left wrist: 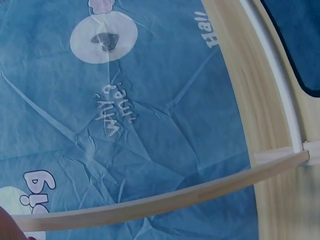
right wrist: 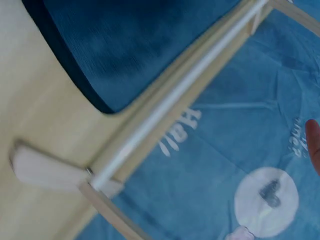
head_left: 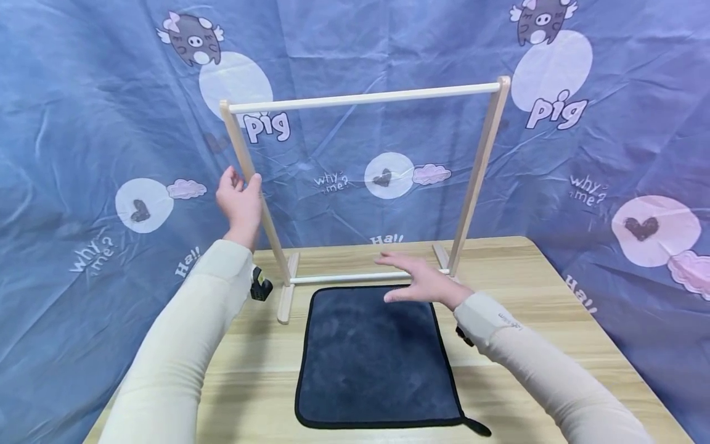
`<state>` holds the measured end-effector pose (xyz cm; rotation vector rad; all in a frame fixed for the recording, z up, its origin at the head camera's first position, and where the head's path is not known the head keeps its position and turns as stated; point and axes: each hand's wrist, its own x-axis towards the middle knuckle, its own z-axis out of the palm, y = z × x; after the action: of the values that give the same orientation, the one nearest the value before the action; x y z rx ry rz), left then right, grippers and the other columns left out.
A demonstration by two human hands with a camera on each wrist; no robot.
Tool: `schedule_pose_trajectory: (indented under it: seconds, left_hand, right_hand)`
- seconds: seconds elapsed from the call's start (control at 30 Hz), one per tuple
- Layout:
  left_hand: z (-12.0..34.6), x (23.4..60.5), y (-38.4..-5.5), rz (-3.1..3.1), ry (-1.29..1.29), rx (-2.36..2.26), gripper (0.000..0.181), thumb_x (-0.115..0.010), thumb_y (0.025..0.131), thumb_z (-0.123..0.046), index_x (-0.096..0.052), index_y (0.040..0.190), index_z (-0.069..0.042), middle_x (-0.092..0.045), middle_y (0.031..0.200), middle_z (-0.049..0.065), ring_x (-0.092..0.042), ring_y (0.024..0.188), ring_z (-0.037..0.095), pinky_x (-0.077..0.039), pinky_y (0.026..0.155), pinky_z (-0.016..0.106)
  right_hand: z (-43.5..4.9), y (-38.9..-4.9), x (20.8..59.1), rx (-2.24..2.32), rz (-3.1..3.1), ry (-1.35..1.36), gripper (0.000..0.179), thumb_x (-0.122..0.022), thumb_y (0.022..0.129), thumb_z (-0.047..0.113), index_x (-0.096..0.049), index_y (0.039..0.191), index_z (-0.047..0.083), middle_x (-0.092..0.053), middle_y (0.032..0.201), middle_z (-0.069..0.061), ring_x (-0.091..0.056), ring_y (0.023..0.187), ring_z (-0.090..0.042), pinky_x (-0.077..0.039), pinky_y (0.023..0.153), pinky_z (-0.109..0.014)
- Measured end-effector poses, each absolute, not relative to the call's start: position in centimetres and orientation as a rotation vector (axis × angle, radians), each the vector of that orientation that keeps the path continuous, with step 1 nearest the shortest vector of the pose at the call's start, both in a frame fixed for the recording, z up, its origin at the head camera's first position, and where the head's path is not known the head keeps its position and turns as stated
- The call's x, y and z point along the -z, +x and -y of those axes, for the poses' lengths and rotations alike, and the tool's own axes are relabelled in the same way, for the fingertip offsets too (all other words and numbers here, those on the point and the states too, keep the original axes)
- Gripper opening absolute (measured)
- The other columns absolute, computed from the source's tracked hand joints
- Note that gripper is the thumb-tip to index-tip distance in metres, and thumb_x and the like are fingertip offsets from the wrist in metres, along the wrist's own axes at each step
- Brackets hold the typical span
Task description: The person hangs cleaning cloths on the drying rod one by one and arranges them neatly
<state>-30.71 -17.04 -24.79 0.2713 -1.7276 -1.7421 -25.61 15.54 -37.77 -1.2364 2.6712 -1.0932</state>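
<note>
A wooden rack with a white top bar [head_left: 366, 98] stands upright at the back of the table. My left hand [head_left: 241, 200] is raised beside its left post [head_left: 272, 231], holding nothing; the thumb overlaps the post in the head view. In the left wrist view, a fingertip [left wrist: 9, 227] shows at the corner, by that post. Over the far right part of a dark blue cloth [head_left: 371, 364] hovers my right hand [head_left: 418, 280], fingers spread and nothing in them. The cloth lies flat, with black edging and a hanging loop [head_left: 477, 425] at its near right corner.
A white lower bar [head_left: 344, 277] joins the rack's posts just behind the cloth. The rack's left foot [head_left: 285, 302] rests on the wood-grain table [head_left: 527, 296]. Blue printed curtains [head_left: 322, 55] surround the table at the back and sides.
</note>
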Motion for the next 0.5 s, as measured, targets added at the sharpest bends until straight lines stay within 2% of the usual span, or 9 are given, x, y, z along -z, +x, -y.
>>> schedule_pose_trajectory:
  seconds: [0.2, 0.33, 0.5]
  left_hand:
    - [17.5, 24.9, -31.4, 1.755, 0.252, 1.685, 0.045, -0.063, 0.083, -0.005, -0.053, 0.126, 0.003, -0.055, 0.127, 0.019, -0.054, 0.117, 0.020, -0.044, 0.093, 0.017]
    - [17.7, 25.1, -31.5, 1.811, 0.284, 1.606, 0.037, -0.065, 0.083, -0.007, -0.060, 0.119, 0.001, -0.062, 0.118, 0.016, -0.061, 0.108, 0.017, -0.048, 0.088, 0.017]
    - [17.8, 25.2, -31.7, 1.878, 0.325, 1.513, 0.032, -0.064, 0.084, -0.011, -0.065, 0.115, -0.002, -0.066, 0.112, 0.013, -0.064, 0.096, 0.015, -0.050, 0.084, 0.018]
  right_hand:
    - [-15.2, -25.2, 41.0, 1.158, -2.612, -1.144, 0.071, -0.076, 0.073, 0.035, -0.050, 0.133, 0.007, -0.049, 0.136, -0.014, -0.047, 0.124, -0.031, -0.040, 0.099, -0.050]
    - [-15.0, -25.1, 43.0, 1.212, -2.567, -1.084, 0.067, -0.077, 0.073, 0.033, -0.052, 0.130, 0.007, -0.052, 0.133, -0.015, -0.052, 0.117, -0.033, -0.043, 0.095, -0.050]
    - [-15.1, -25.3, 44.5, 1.257, -2.525, -1.018, 0.068, -0.078, 0.072, 0.032, -0.053, 0.129, 0.004, -0.055, 0.129, -0.014, -0.052, 0.114, -0.036, -0.041, 0.095, -0.055]
